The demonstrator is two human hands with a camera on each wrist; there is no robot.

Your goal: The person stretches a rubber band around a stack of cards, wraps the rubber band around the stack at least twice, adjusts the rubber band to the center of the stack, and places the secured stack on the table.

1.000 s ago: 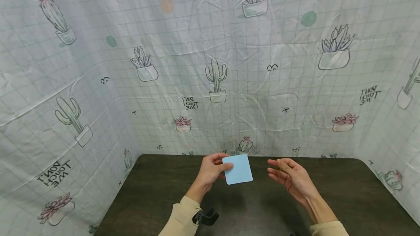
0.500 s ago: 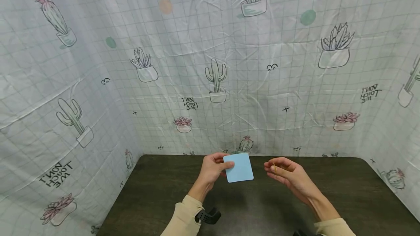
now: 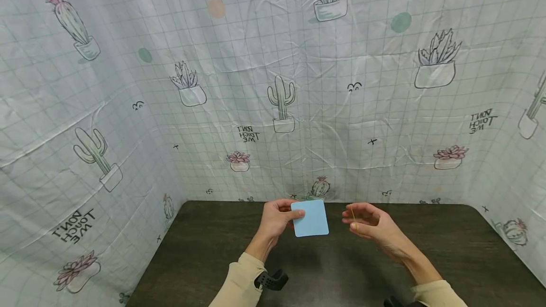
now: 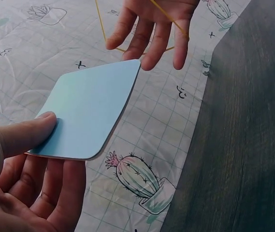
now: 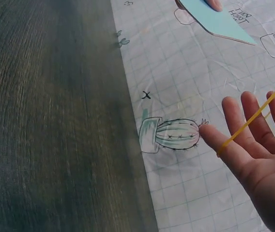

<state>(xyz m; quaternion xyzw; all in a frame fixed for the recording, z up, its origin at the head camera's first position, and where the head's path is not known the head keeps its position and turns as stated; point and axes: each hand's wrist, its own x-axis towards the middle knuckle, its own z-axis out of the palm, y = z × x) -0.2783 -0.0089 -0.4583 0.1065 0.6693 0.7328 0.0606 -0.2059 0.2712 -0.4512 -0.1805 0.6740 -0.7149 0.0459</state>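
My left hand (image 3: 273, 224) pinches a thin light blue square card (image 3: 312, 221) with rounded corners by its near edge. The thumb lies on its face and the fingers are behind it, as the left wrist view shows. To the right, my right hand (image 3: 377, 226) is spread with fairly straight fingers. Around those fingers runs a yellow rubber band (image 5: 251, 120), stretched into a wide loop. In the left wrist view the rubber band (image 4: 100, 23) spans the fingers just beyond the card's far corner. Card and band are apart in the head view.
Below both hands lies a dark wooden table (image 3: 213, 259). A pale gridded curtain (image 3: 213, 122) printed with cacti hangs along the back and both sides. A black band (image 3: 273, 280) is at the left wrist, over a cream sleeve (image 3: 241, 281).
The right hand has moved slightly left toward the card, and its thumb and fingers have spread apart, stretching the rubber band. The left hand and card have barely moved.
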